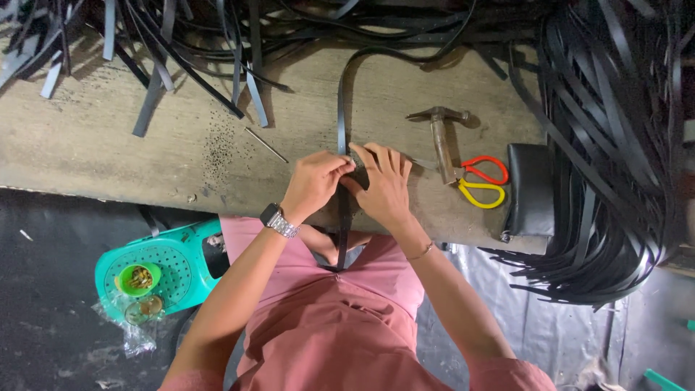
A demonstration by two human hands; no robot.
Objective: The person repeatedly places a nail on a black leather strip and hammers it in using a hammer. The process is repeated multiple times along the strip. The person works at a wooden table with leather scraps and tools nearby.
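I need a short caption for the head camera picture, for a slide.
Both hands, left hand and right hand, press a black strap on a wooden bench beside a hammer and scissors.

The strap [342, 108] under the hands is black, as are the loose strips [615, 145] heaped around; the bench [181, 145] is pale worn wood; the scissors [483, 181] have one red and one yellow handle; the stool [170, 264] is teal, holding a green cup [137, 279]; the clothing [340, 326] is pink
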